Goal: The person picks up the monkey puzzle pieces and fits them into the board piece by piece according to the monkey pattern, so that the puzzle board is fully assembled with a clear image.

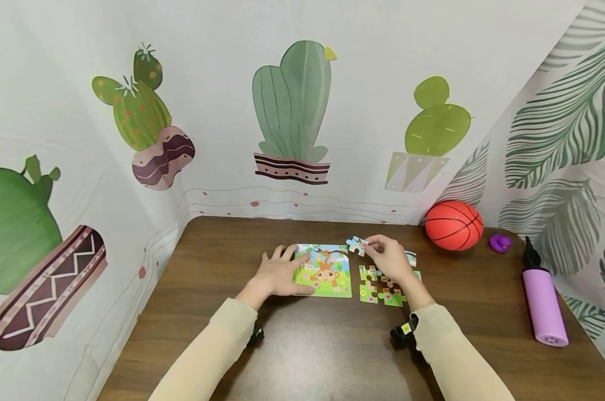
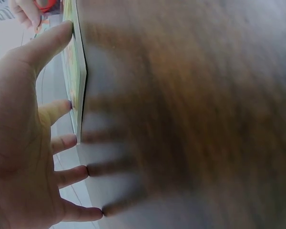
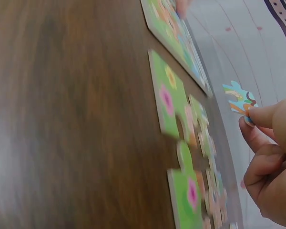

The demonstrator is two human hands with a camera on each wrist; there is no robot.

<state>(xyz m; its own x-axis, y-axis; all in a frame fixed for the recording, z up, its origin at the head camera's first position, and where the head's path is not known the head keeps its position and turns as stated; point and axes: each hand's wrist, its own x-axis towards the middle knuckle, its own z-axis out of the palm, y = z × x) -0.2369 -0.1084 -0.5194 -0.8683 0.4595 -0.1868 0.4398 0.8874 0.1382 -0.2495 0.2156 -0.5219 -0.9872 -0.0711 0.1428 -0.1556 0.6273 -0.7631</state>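
Note:
A square picture board (image 1: 327,273) with a monkey on it lies flat on the table. My left hand (image 1: 277,273) rests over its left side with fingers spread. In the left wrist view the thumb (image 2: 62,36) touches the board's edge, and the outer fingertips reach the tabletop. Between thumb and forefinger, my right hand (image 1: 390,259) pinches a light-blue puzzle piece (image 3: 238,98), raised above the table. Below that hand lie several partly joined puzzle pieces (image 1: 369,293), green with pink and yellow flowers. Part of this group is hidden by the right hand and wrist.
On the right, a red ball (image 1: 454,225) stands against the wall cloth beside a purple rubber duck (image 1: 500,243). A lilac hand pump (image 1: 545,307) lies along the right table edge. The brown wooden table (image 1: 327,351) meets a cactus-printed cloth (image 1: 222,111) at the back.

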